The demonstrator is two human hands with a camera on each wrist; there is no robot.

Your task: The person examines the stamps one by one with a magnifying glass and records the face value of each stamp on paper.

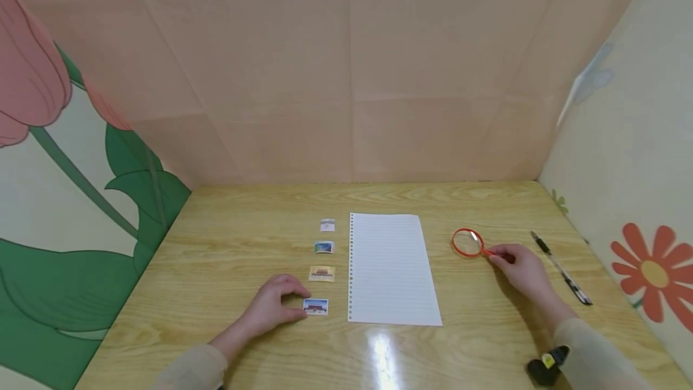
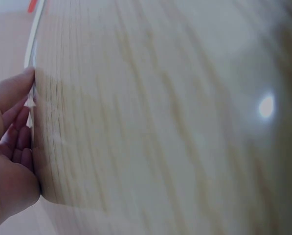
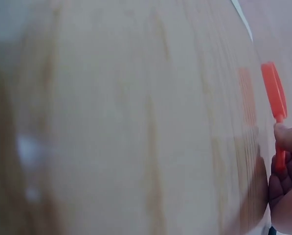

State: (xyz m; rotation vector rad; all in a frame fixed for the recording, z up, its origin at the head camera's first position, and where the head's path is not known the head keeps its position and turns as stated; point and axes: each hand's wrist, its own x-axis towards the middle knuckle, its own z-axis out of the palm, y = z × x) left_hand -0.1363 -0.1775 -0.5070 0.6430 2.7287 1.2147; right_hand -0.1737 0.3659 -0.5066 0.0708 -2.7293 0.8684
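My left hand (image 1: pixel 275 303) has its thumb and index finger at the left corners of a small stamp (image 1: pixel 316 307) showing a red building under a blue sky. This stamp is the nearest of a column on the table, below a yellowish stamp (image 1: pixel 322 274), a blue-green stamp (image 1: pixel 324 247) and a pale stamp (image 1: pixel 327 225). In the left wrist view the left hand (image 2: pixel 9 142) appears at the edge, its stamp hard to make out. With my right hand (image 1: pixel 522 269) I pinch the handle of a red-rimmed magnifying glass (image 1: pixel 468 242), also visible in the right wrist view (image 3: pixel 274 90).
A lined sheet of paper (image 1: pixel 392 269) lies between the stamps and the magnifying glass. Right of my right hand is a black-and-clear pen (image 1: pixel 560 268). The wooden table (image 1: pixel 243 215) meets a pink backdrop behind and printed panels at both sides.
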